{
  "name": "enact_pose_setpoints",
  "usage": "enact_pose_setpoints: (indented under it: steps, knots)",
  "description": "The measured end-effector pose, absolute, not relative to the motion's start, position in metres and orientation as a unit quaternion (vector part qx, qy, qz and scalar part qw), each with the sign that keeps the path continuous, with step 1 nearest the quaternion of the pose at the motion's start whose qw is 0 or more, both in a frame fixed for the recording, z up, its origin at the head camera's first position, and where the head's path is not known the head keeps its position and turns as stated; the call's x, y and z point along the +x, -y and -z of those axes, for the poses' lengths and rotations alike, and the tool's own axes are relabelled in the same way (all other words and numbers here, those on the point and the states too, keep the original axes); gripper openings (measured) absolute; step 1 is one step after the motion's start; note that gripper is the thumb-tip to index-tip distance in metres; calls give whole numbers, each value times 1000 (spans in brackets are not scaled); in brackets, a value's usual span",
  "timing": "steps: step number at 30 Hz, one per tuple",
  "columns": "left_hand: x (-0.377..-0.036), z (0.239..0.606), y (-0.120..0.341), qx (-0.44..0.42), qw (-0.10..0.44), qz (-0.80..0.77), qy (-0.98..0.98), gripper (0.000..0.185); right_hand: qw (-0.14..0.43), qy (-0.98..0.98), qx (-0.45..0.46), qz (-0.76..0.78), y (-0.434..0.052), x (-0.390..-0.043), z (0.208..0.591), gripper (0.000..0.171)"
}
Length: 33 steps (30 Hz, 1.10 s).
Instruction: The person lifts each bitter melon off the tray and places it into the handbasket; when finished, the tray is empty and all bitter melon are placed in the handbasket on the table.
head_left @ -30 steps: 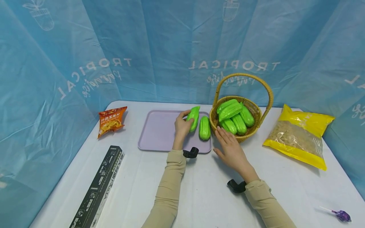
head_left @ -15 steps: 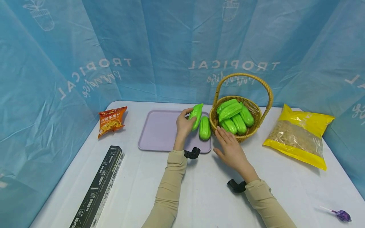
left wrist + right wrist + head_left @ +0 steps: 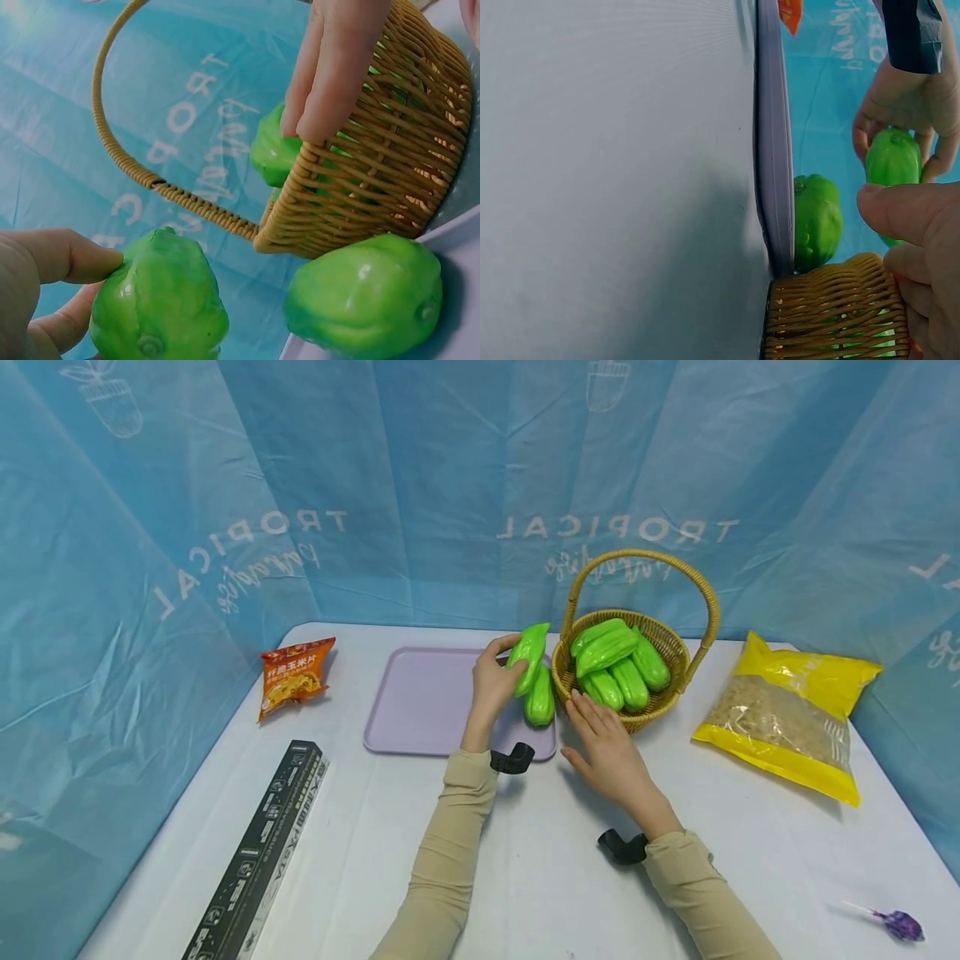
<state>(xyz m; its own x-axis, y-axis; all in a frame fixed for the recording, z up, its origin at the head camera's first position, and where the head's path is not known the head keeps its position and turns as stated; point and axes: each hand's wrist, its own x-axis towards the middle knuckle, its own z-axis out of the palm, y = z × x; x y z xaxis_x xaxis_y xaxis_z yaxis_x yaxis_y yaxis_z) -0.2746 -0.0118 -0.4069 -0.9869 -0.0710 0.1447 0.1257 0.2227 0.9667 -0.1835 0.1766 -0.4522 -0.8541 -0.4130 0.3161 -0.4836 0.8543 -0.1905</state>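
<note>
Above the right end of the lilac tray [image 3: 420, 710], at about twelve o'clock from my body, my left hand [image 3: 491, 681] holds one green toy gourd [image 3: 528, 657]. A second ago this gourd was lower, close to the tray surface and just beside its twin; now it is lifted and shifted toward one o'clock, nearer to the wicker basket [image 3: 678, 647]. My left grip is closed around it, thumb on one side and fingers on the other, which the left wrist view shows on the glossy skin [image 3: 161, 300].

The second gourd [image 3: 540, 702] has not moved. It lies on the tray at its right edge, just beside the basket wall, and the raised gourd now partly covers its far end in the head view.

My right hand [image 3: 611, 752] is where it was, at two o'clock. Its grip is open, with straight fingers [image 3: 330, 75] that touch the near rim of the basket and hold nothing. I judge it steadies the basket.

I judge the change means that the gourd is now free of the tray and travels in the air toward the basket, where other green gourds [image 3: 615, 664] lie heaped. The twin on the tray waits untouched.
</note>
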Motion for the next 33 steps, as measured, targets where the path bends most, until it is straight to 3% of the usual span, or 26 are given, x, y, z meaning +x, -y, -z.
enact_pose_setpoints:
  steps: [33]
  knots:
    - [-290, 365, -28, -145, -30, 565, 812, 42, 137, 953, 237, -128, -177, -183, 452, 72]
